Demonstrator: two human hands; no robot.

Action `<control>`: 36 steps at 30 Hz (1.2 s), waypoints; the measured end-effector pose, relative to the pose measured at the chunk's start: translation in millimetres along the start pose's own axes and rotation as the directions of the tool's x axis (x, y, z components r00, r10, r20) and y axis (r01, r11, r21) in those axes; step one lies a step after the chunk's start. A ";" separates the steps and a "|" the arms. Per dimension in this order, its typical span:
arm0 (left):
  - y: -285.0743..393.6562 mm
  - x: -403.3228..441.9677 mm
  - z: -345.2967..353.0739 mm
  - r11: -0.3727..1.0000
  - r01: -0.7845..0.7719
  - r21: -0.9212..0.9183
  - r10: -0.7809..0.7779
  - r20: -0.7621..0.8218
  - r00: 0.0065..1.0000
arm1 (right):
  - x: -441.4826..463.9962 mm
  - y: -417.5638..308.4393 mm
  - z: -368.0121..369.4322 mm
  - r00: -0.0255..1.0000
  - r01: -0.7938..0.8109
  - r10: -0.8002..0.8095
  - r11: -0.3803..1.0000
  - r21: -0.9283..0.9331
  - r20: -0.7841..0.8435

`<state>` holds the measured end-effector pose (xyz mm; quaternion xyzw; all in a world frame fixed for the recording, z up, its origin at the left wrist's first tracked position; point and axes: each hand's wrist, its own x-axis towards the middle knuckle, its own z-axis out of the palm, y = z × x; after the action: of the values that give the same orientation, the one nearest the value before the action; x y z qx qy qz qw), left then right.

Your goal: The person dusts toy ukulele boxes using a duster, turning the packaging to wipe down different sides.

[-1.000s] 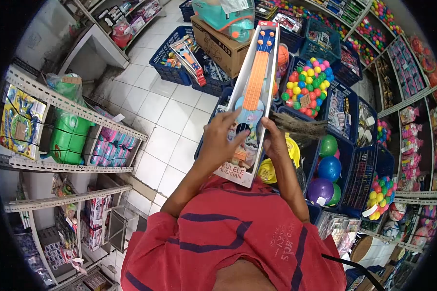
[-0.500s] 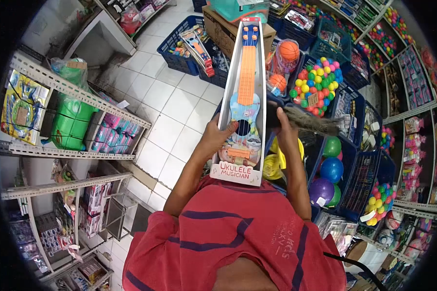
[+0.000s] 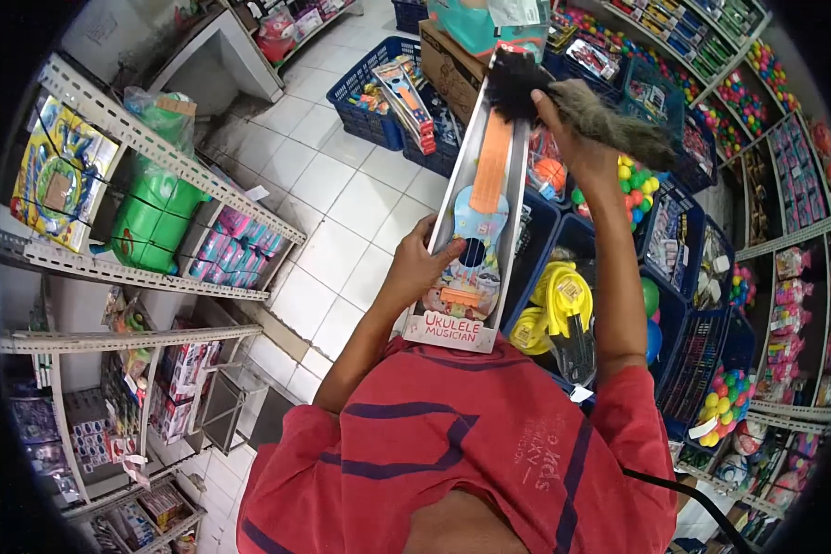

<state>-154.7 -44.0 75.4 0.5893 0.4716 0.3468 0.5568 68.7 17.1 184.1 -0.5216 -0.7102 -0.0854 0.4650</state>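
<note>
A boxed toy ukulele (image 3: 482, 214) leans upright against my front, its lower edge by the red shirt. My left hand (image 3: 420, 263) grips the box's left side, with the thumb over the front near the sound hole. In my right hand (image 3: 577, 148) is a feather duster (image 3: 609, 120), dark at one end and grey-brown at the other. Its black feathers lie over the top of the box and hide the ukulele's headstock. The fingers of my right hand are closed round the duster; its handle is hidden.
Blue baskets with toys stand ahead and to the right, one holding yellow coiled items (image 3: 563, 297). A cardboard box (image 3: 452, 69) stands beyond the ukulele. Metal shelves (image 3: 157, 157) with boxed toys line the left, and more shelving (image 3: 785, 185) curves along the right. White tiles (image 3: 342, 203) cover the floor.
My right hand has moved up and forward with the feather duster, from beside the box's middle to its top. My left hand still holds the box, now tilted slightly more to the right.
</note>
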 end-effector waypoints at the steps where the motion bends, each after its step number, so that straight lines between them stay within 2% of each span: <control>1: -2.8 -0.4 -6.6 1.000 -0.023 0.020 0.024 -0.017 1.000 | 0.2 -2.7 8.4 0.990 0.137 -0.135 0.989 -0.049 0.034; 3: -8.3 0.0 -21.1 0.996 -0.066 0.065 0.069 -0.053 0.996 | -8.3 -28.7 6.2 0.951 -0.134 0.092 0.983 0.129 0.294; 4: -11.3 -0.3 -28.9 0.996 -0.068 0.053 0.072 -0.064 0.995 | -14.4 -49.4 0.2 0.883 -0.285 0.184 0.941 0.182 0.432; 6: -15.7 0.0 -44.0 0.996 -0.080 0.029 0.082 -0.078 0.994 | -23.2 -82.6 -11.2 0.820 -0.301 0.105 0.915 0.268 0.562; 7: -14.6 -2.2 -52.2 0.999 -0.038 -0.010 0.037 -0.064 0.997 | -28.5 -86.0 -10.6 0.794 -0.288 0.030 0.898 0.332 0.608; 8: -12.6 -4.5 -58.0 0.999 -0.035 -0.006 0.035 -0.068 0.997 | -23.8 -93.0 -9.8 0.715 -0.243 -0.039 0.922 0.300 0.699; 10: -9.4 -8.9 -69.1 1.000 -0.030 0.007 0.031 -0.072 0.997 | -11.0 -105.1 -4.9 0.672 -0.246 -0.034 0.932 0.267 0.740; 12: -10.9 -12.8 -78.0 0.998 -0.063 0.016 0.064 -0.072 0.995 | 2.2 -89.8 16.8 0.782 -0.222 -0.026 0.922 0.317 0.623; 13: -11.2 -14.7 -82.1 0.997 -0.081 0.020 0.082 -0.072 0.994 | 15.5 -82.4 26.0 0.806 -0.246 -0.024 0.896 0.371 0.592; 15: -8.8 -19.6 -90.2 0.995 -0.087 0.048 0.090 -0.067 0.994 | 47.4 -83.6 30.2 0.852 -0.236 0.116 0.956 0.176 0.511; 16: -6.7 -22.8 -93.7 0.994 -0.090 0.061 0.094 -0.066 0.993 | 58.9 -64.0 45.1 0.915 -0.138 0.084 0.984 0.110 0.395; 18: -3.9 -27.4 -98.2 0.996 -0.083 0.027 0.085 -0.068 0.994 | 81.6 -59.4 53.2 0.972 -0.039 0.054 0.997 -0.068 0.229; 21: -12.4 -29.5 -106.4 0.992 -0.122 0.003 0.122 -0.090 0.988 | 88.9 -59.8 71.5 0.981 0.192 -0.193 0.969 -0.156 0.011; 24: -18.8 -29.1 -117.2 0.991 -0.128 0.026 0.130 -0.129 0.983 | 69.6 -93.3 77.4 0.959 0.272 -0.269 0.962 -0.023 0.088; 25: -22.0 -29.1 -121.7 0.993 -0.115 0.037 0.119 -0.145 0.982 | 57.9 -93.6 80.3 0.834 0.551 -0.548 0.832 -0.058 0.065; 26: -24.5 -29.6 -125.8 0.994 -0.100 0.046 0.107 -0.160 0.981 | 38.8 -100.1 86.7 0.953 0.188 -0.224 0.965 0.182 0.204; 27: -23.7 -31.3 -129.6 0.997 -0.071 0.024 0.074 -0.167 0.983 | 24.5 -122.6 80.2 0.931 0.047 -0.135 0.966 0.255 0.339; 29: -19.4 -34.5 -137.1 1.000 -0.016 -0.019 0.013 -0.175 0.984 | 3.8 -148.2 72.6 0.857 0.020 -0.146 0.968 0.252 0.495; 30: -23.4 -33.8 -141.0 0.999 -0.016 -0.046 0.008 -0.178 0.984 | -5.1 -162.1 69.6 0.848 0.091 -0.209 0.963 0.255 0.486; 32: -33.9 -32.8 -147.5 0.995 -0.015 -0.095 -0.002 -0.180 0.984 | -16.0 -171.0 71.7 0.716 -0.103 -0.118 0.957 0.271 0.688; 33: -30.1 -34.0 -151.5 0.996 0.043 -0.072 -0.055 -0.170 0.984 | -13.5 -178.1 69.1 0.653 -0.175 -0.142 0.928 0.330 0.744; 36: -36.2 -33.8 -156.6 0.995 -0.079 0.053 0.089 -0.231 0.969 | -1.9 -177.7 81.7 0.665 -0.190 -0.173 0.901 0.389 0.726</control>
<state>-317.7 -26.7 65.6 0.5759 0.5159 0.4267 0.4693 -123.7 -13.1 202.1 -0.3966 -0.8352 0.2979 0.2373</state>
